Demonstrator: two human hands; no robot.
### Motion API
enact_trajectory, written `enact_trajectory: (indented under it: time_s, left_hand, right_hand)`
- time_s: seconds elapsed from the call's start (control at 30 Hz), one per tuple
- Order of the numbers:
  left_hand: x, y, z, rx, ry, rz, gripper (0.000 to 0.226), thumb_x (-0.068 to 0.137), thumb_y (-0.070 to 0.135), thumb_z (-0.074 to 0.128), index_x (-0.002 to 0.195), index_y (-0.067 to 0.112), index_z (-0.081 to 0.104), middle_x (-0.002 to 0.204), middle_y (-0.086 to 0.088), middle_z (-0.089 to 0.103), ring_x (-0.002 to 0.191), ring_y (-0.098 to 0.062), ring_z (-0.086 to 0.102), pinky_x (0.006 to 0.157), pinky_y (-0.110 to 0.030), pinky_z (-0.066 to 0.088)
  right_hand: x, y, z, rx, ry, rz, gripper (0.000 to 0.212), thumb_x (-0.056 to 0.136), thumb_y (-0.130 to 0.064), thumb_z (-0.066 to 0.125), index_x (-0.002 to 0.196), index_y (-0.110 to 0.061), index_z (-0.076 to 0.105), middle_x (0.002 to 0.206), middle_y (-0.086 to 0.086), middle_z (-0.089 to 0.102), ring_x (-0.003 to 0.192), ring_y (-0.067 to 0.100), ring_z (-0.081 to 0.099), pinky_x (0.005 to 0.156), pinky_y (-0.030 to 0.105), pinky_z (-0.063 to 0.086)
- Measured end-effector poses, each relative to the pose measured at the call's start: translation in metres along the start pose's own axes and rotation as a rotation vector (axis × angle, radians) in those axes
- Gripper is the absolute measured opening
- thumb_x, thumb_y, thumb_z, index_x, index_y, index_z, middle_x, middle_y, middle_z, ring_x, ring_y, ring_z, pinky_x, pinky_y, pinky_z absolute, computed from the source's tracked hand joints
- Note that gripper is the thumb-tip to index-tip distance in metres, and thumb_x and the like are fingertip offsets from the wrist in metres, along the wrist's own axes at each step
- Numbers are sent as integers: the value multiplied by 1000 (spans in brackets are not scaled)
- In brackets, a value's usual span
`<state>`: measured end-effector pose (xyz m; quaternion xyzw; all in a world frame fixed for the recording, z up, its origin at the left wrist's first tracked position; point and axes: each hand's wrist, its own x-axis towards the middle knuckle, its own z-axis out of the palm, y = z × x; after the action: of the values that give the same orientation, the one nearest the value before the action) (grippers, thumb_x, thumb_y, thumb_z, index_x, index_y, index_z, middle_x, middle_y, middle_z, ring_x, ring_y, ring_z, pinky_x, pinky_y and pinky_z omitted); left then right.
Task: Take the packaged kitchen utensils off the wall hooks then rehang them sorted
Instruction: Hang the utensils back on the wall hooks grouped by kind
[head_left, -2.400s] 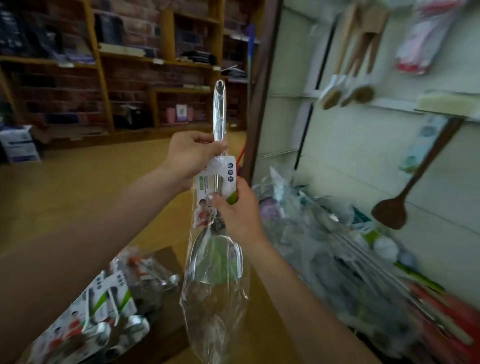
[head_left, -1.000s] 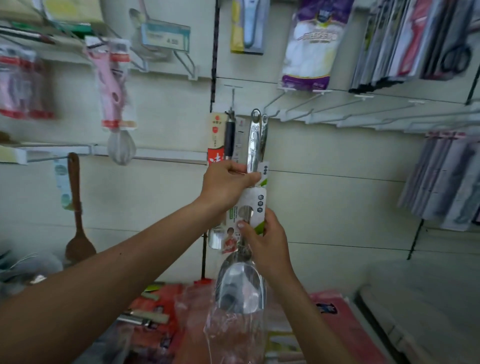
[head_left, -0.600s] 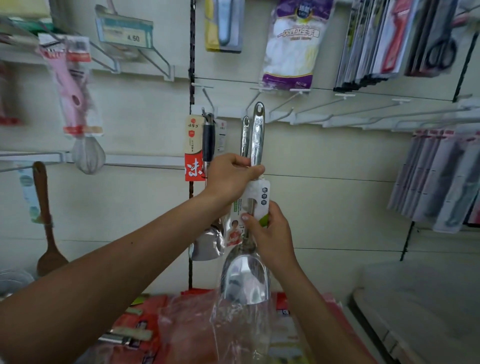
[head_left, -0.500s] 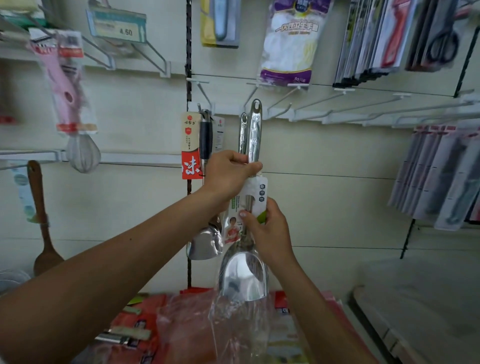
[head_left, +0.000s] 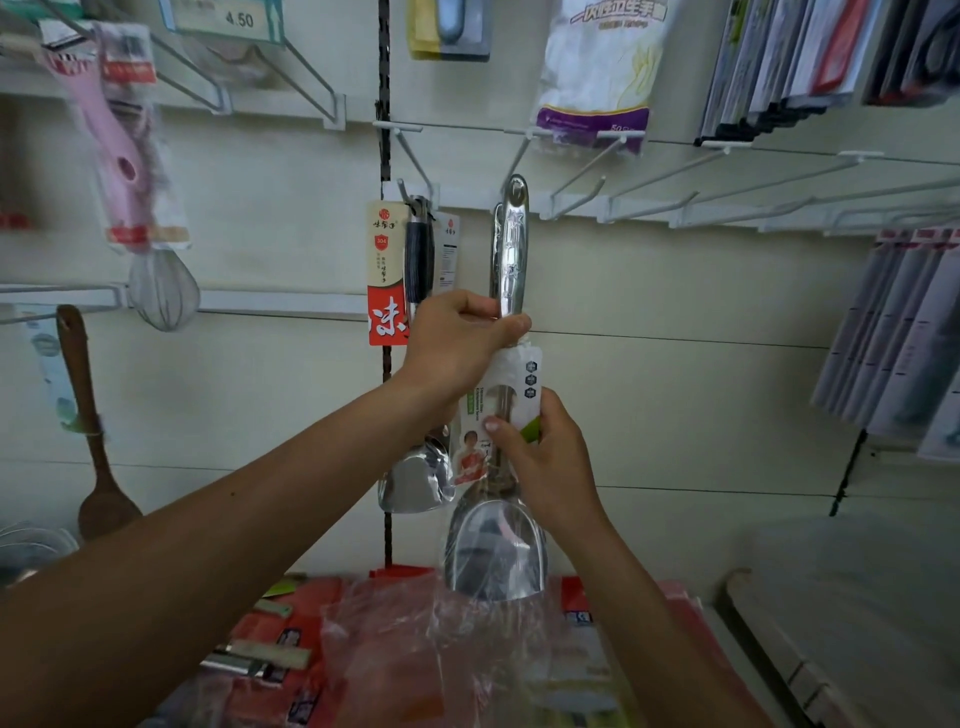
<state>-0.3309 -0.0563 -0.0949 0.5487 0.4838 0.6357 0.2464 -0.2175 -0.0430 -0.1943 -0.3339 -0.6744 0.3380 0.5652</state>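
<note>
A pale slatted shop wall fills the view, split by a black upright rail (head_left: 384, 93) that serves as the marker for everything here. Far left of the rail, a pink-handled whisk (head_left: 124, 156) hangs in its clear pack, blurred. A wooden spatula (head_left: 88, 415) hangs lower down, also well left of the rail. A price tag (head_left: 228, 21) reading 4.50 sits high up, left of the rail. Below the rail's foot, red packets (head_left: 311, 649) lie in a loose heap on a lower shelf.

Right at the rail hangs a black-handled utensil (head_left: 418, 260) with a red and cream card, its steel head low beside the rail. Just right of the rail, the left hand (head_left: 457, 343) is clenched around the handle of a steel spatula (head_left: 511, 249), gripping just above its white label card. The spatula stands upright, still in its clear sleeve, which trails down past the blade. Its top eye meets the tip of a white hook (head_left: 519, 156); I cannot tell whether it is threaded on. A second steel handle shows just behind it. Slightly further right and lower, the right hand (head_left: 545, 457) grasps the spatula's neck, with its thumb on the card.

Further right of the rail, bare white hooks jut from the wall. A packet of gloves (head_left: 597, 67) hangs above them. Flat grey packs (head_left: 883, 332) hang far right.
</note>
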Motion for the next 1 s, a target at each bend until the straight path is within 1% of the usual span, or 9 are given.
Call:
enact_trajectory:
  time_s: [0.13, 0.2, 0.33, 0.43, 0.57, 0.7, 0.83, 0.93, 1.0]
  left_hand:
    - [3, 0, 0, -10, 2, 9, 21, 81, 21, 80, 92, 15, 63, 86, 0, 67, 74, -11, 67, 60, -18, 53]
    - [4, 0, 1, -15, -2, 13, 21, 81, 21, 79, 93, 15, 63, 87, 0, 67, 75, -10, 67, 60, -17, 52]
    - [7, -3, 2, -19, -9, 6, 27, 81, 21, 79, 99, 10, 64, 92, -5, 68, 81, -18, 69, 66, -22, 56]
    - [10, -8, 2, -18, -4, -24, 26, 80, 21, 80, 97, 10, 64, 95, -9, 69, 81, -21, 70, 65, -25, 58]
    - [18, -13, 7, -21, 5, -49, 30, 80, 19, 80, 102, 6, 64, 94, -9, 67, 76, -19, 68, 66, -26, 58]
    - [34, -17, 12, -24, 11, -71, 31, 80, 17, 80, 103, 4, 64, 96, -12, 68, 78, -22, 69, 70, -31, 60]
    - [53, -25, 16, -1, 20, -71, 29, 81, 17, 79, 103, 3, 65, 93, -10, 68, 78, -23, 70, 66, -29, 60]
    - [68, -34, 20, 5, 27, -77, 30, 82, 17, 79, 104, 2, 65, 89, -9, 69, 72, -20, 70, 57, -24, 57]
    - [75, -38, 21, 8, 34, -77, 29, 81, 18, 79, 103, 4, 64, 88, -7, 68, 71, -18, 69, 56, -23, 56]
  right_hand:
    - [4, 0, -2, 5, -12, -6, 25, 94, -18, 68, 116, -15, 57, 92, -9, 67, 77, -4, 64, 64, 13, 50]
    - [5, 1, -2, 14, -5, -6, 25, 94, -17, 67, 117, -14, 57, 93, -9, 67, 77, -5, 64, 64, 12, 49]
    - [6, 5, -3, 20, -16, 0, 25, 94, -17, 67, 117, -14, 57, 95, -9, 68, 78, -5, 65, 64, 12, 50]
    - [5, 10, -2, 20, -26, -2, 25, 94, -18, 67, 117, -16, 58, 98, -9, 69, 82, -3, 67, 66, 13, 52]
    - [14, 15, -1, 13, -21, 6, 26, 94, -18, 67, 118, -13, 58, 98, -7, 69, 79, -6, 65, 63, 11, 49]
    - [28, 22, 1, 0, -4, 2, 23, 94, -16, 67, 116, -13, 58, 93, -8, 68, 75, -7, 64, 63, 11, 48]
    - [48, 32, 4, 3, 0, 14, 23, 94, -16, 67, 116, -13, 58, 95, -8, 68, 76, -8, 64, 63, 10, 48]
    - [65, 43, 5, 7, 0, 26, 22, 95, -17, 67, 115, -16, 58, 97, -8, 68, 77, -7, 65, 64, 10, 50]
    - [72, 48, 6, 8, 5, 28, 20, 95, -17, 66, 113, -18, 57, 97, -10, 68, 79, -6, 66, 65, 11, 51]
